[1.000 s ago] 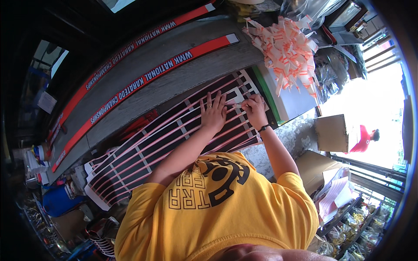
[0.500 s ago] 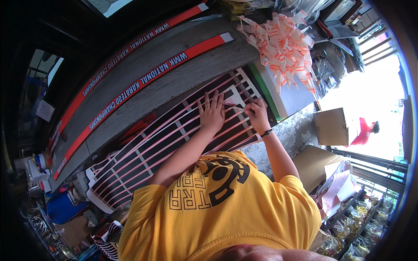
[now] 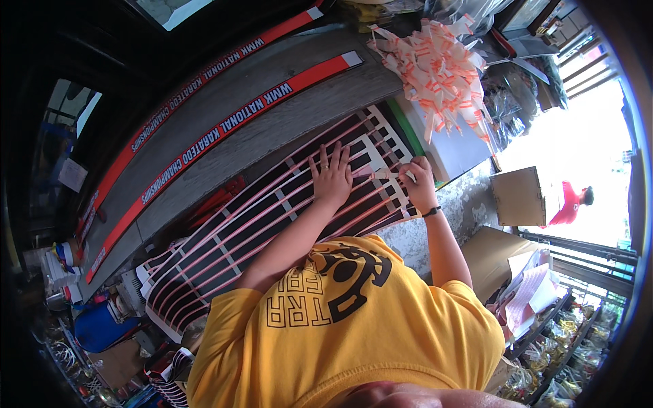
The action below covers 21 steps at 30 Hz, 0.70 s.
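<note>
My left hand (image 3: 331, 180) lies flat with fingers spread on a large sheet (image 3: 243, 239) printed with long black panels and pinkish lines. The sheet slants across in front of me, its far end to the upper right. Near that end, my right hand (image 3: 420, 185) is closed in a pinch on the end of a narrow pale strip (image 3: 384, 175). The strip stretches from beside my left fingers to my right fingertips, over the sheet. Whether its other end is still attached to the sheet I cannot tell.
Two long red printed bands (image 3: 252, 105) lie on a grey bench (image 3: 320, 102) beyond the sheet. A heap of white-and-orange strips (image 3: 442, 78) sits at the upper right. A cardboard box (image 3: 518, 197) and a person in red (image 3: 570, 204) are farther right. Bagged goods (image 3: 561, 340) fill racks at lower right.
My right hand has moved a little to the right, drawing the pale strip out longer. The sheet has shifted slightly right. My left hand stays in place.
</note>
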Each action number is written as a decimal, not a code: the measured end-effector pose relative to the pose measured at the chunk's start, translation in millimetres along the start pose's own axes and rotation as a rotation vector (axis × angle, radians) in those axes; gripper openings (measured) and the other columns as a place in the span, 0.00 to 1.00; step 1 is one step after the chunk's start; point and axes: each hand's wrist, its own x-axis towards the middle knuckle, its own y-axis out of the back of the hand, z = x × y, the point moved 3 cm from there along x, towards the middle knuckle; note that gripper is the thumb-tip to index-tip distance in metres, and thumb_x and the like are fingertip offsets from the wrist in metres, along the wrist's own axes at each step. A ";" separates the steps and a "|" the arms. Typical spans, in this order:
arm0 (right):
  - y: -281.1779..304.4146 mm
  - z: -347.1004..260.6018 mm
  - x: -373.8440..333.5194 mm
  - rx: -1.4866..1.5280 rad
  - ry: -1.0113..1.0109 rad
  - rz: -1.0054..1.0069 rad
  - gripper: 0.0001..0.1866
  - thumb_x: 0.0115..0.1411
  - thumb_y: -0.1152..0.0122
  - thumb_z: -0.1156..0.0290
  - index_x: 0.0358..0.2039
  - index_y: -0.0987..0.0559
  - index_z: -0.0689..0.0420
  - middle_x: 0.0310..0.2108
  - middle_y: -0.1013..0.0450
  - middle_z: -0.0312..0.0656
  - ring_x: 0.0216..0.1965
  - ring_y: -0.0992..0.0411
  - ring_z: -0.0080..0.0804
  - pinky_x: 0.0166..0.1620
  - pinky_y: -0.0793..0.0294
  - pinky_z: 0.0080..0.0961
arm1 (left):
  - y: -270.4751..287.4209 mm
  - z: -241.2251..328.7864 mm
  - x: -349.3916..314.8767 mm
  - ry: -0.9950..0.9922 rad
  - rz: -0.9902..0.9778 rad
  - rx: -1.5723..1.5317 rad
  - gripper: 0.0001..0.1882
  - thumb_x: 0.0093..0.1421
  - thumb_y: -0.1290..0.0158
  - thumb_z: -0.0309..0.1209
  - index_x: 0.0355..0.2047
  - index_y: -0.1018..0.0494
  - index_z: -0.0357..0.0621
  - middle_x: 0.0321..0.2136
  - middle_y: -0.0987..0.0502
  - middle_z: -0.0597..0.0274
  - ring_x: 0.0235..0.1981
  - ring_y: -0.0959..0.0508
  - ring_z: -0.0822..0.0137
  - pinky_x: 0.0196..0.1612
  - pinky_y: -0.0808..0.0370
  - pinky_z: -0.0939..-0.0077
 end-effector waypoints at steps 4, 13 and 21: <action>7.6 -0.4 -10.3 0.119 -0.109 -0.129 0.07 0.50 0.35 0.78 0.32 0.20 0.57 0.36 0.30 0.42 0.40 0.28 0.39 0.42 0.26 0.30 | 1.6 0.0 0.4 -0.014 -0.013 -0.027 0.29 0.67 0.61 0.40 0.68 0.46 0.55 0.70 0.50 0.62 0.70 0.53 0.45 0.66 0.58 0.32; -18.4 -16.9 -8.0 0.290 -0.176 -0.021 0.08 0.51 0.35 0.79 0.34 0.21 0.59 0.32 0.26 0.40 0.32 0.26 0.30 0.37 0.26 0.24 | 28.7 18.0 -32.3 -0.291 -0.047 -0.150 0.32 0.68 0.62 0.41 0.70 0.54 0.48 0.70 0.51 0.55 0.70 0.51 0.50 0.66 0.58 0.34; -33.2 -9.7 -19.8 0.342 -0.264 0.088 0.04 0.55 0.40 0.85 0.30 0.24 0.64 0.32 0.22 0.39 0.34 0.23 0.23 0.39 0.24 0.19 | 14.6 27.4 -45.7 -0.249 -0.179 -0.037 0.32 0.67 0.61 0.39 0.68 0.51 0.42 0.70 0.52 0.58 0.71 0.51 0.55 0.68 0.55 0.42</action>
